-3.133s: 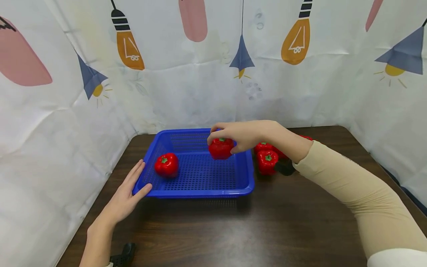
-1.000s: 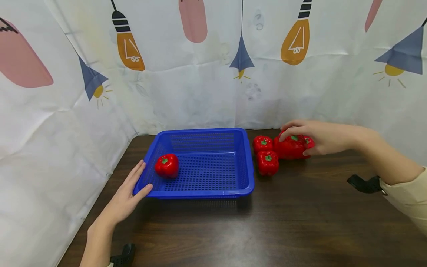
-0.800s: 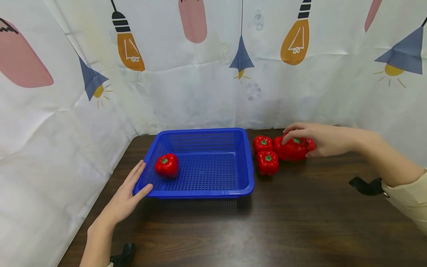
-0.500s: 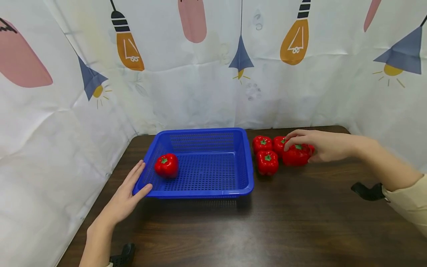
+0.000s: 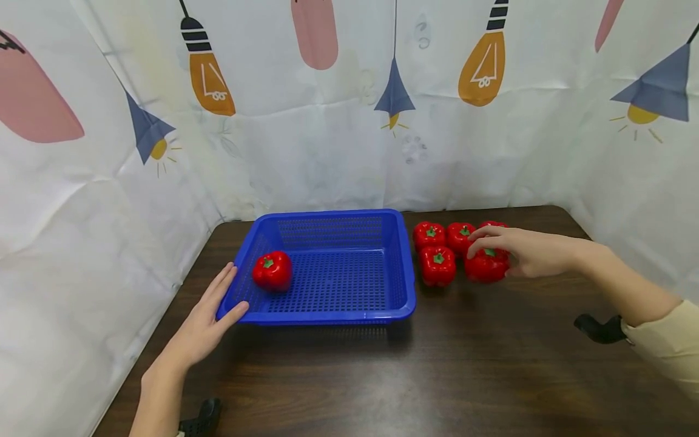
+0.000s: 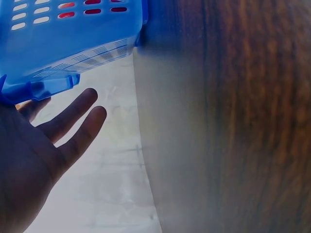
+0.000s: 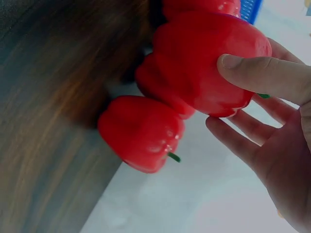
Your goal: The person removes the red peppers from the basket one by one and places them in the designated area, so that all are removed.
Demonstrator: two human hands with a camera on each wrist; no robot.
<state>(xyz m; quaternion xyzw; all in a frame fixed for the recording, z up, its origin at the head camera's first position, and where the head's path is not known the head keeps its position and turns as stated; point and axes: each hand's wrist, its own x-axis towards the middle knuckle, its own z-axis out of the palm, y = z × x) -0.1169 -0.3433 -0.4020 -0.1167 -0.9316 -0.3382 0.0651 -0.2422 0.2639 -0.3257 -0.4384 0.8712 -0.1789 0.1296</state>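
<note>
My right hand (image 5: 526,250) holds a red bell pepper (image 5: 486,267) at the front right of a group of peppers. In the right wrist view, the thumb (image 7: 262,73) lies across one side of the held pepper (image 7: 209,63), with fingers on the other. Whether its base touches the table is not clear. My left hand (image 5: 199,328) rests at the front-left corner of a blue plastic basket (image 5: 327,317), its fingers extended. Inside the basket's left part sits one red bell pepper (image 5: 273,271). From the left wrist, the fingers (image 6: 80,138) look straight below the basket's rim (image 6: 53,88).
Several more red bell peppers stand close together right of the basket, among them a front one (image 5: 437,267), a back-left one (image 5: 429,234) and a back-right one (image 5: 493,224). The dark wooden table (image 5: 349,382) meets a patterned white cloth (image 5: 327,152) behind and at the sides.
The right hand has carried a bell pepper from over the basket's right side to the pepper group, then drawn it toward the table's front. The left hand and basket have stayed put.
</note>
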